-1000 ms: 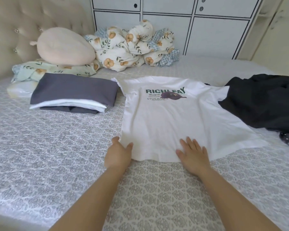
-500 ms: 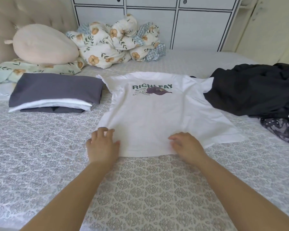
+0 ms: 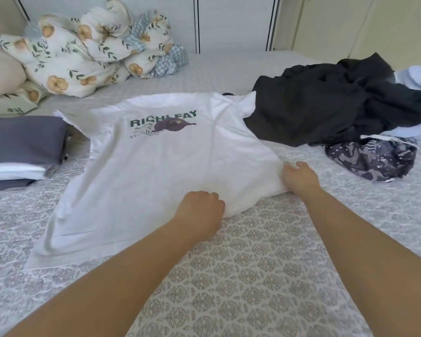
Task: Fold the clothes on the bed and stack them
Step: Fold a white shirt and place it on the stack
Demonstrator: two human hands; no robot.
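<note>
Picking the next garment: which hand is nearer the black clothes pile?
Right. The right hand grips the white T-shirt's hem just below the black pile; the left hand is farther left.

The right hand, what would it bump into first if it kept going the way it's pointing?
Probably the black clothes pile. The right hand grips the white T-shirt hem and points up-bed; depth is unclear.

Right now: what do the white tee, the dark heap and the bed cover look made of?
White T-shirt: thin matte knit, likely cotton jersey; it drapes softly and puckers at the hem. Dark heap: matte black fabric in deep loose folds, fibre unclear. Bed cover: quilted-looking textile with a grey medallion print, no sheen.
</note>
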